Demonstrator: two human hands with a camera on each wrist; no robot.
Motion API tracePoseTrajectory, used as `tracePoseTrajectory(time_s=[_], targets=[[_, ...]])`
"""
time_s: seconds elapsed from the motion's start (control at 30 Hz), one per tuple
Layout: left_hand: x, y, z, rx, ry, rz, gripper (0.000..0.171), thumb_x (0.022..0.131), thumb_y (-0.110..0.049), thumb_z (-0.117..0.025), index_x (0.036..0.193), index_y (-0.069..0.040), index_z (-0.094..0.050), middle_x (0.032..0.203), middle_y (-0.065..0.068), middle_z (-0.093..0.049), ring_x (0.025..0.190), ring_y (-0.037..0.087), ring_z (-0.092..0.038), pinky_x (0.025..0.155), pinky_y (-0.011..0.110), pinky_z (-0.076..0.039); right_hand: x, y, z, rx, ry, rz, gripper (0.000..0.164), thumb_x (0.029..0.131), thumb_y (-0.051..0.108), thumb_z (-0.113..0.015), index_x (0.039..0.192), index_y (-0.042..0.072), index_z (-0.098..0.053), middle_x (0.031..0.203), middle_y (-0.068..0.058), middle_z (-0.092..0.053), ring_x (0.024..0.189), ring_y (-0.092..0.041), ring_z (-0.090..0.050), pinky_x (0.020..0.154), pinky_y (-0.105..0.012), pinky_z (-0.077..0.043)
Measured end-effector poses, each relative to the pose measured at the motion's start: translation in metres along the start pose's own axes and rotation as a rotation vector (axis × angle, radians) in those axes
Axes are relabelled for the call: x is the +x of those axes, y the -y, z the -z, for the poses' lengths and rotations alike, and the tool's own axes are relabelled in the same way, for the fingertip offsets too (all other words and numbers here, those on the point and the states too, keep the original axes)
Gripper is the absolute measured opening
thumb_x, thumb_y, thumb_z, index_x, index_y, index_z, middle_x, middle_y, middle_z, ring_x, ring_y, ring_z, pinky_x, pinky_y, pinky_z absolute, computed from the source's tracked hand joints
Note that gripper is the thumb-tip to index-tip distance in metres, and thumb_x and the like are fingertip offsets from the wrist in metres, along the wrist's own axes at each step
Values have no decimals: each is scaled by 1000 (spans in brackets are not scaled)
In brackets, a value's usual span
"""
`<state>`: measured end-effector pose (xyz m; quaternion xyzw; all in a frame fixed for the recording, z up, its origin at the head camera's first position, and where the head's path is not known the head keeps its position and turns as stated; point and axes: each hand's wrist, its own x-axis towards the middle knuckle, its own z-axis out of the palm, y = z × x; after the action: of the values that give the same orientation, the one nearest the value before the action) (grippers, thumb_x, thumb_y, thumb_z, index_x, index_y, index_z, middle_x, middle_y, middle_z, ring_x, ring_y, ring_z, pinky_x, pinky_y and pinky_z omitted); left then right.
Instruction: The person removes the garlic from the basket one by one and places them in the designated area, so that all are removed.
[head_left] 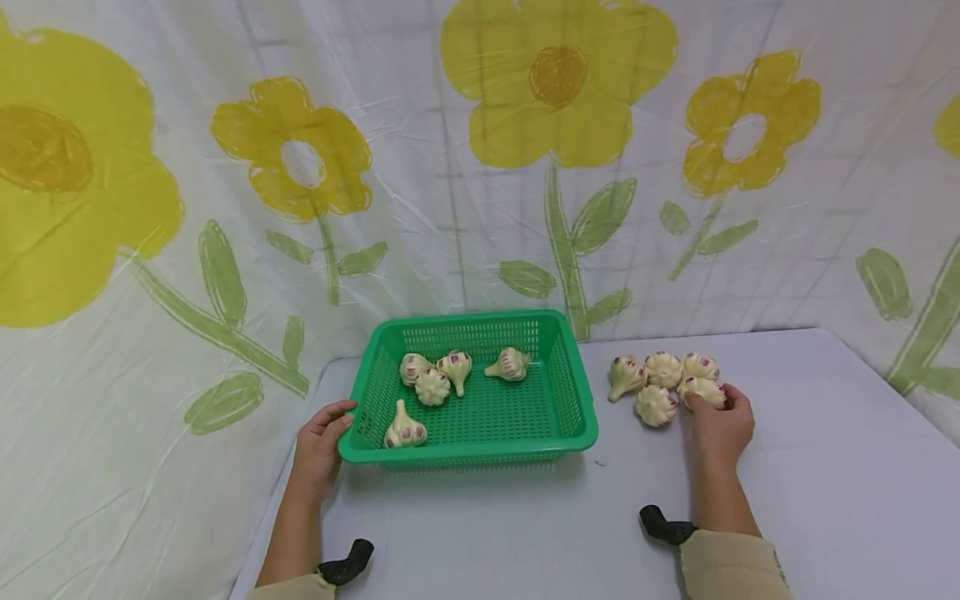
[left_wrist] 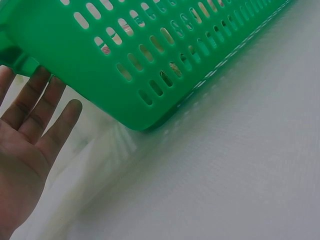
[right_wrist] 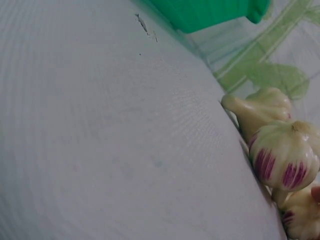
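A green plastic basket (head_left: 480,454) with slotted walls holds several garlic bulbs (head_left: 432,387), mostly in its left half. My left hand (head_left: 318,446) touches the basket's left rim; in the left wrist view its fingers (left_wrist: 60,120) are fairly straight, with some tips at the rim's underside. To the right of the basket, several more garlic bulbs (head_left: 656,406) lie in a cluster on the table. My right hand (head_left: 722,425) grips the garlic bulb (head_left: 703,390) at the cluster's near right, thumb and fingers on its sides. Only a fingertip (right_wrist: 316,194) of that hand shows in the right wrist view.
The table has a white cover (head_left: 465,533). Behind it and on the left hangs a white curtain (head_left: 420,208) printed with yellow flowers. A small dark mark (head_left: 601,462) lies on the cover near the basket's right corner. Black wrist mounts (head_left: 663,527) sit by both sleeves.
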<state>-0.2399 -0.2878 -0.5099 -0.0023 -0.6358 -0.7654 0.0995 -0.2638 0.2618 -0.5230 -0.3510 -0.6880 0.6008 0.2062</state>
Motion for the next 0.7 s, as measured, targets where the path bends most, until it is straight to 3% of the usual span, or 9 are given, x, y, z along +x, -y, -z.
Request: tracePoseTrajectory(time_s=[0.7], targets=[[-1,-1,-2,4,-17,0,22,98,-4,-57,99,-20,-72,97,-8,-68,79,3,-64,65,18,-54,-2,0,0,-39,25,26,71,90,32,-68,150,8,-39,152,-14,-41,137,-27,-38,114,-41,-34]])
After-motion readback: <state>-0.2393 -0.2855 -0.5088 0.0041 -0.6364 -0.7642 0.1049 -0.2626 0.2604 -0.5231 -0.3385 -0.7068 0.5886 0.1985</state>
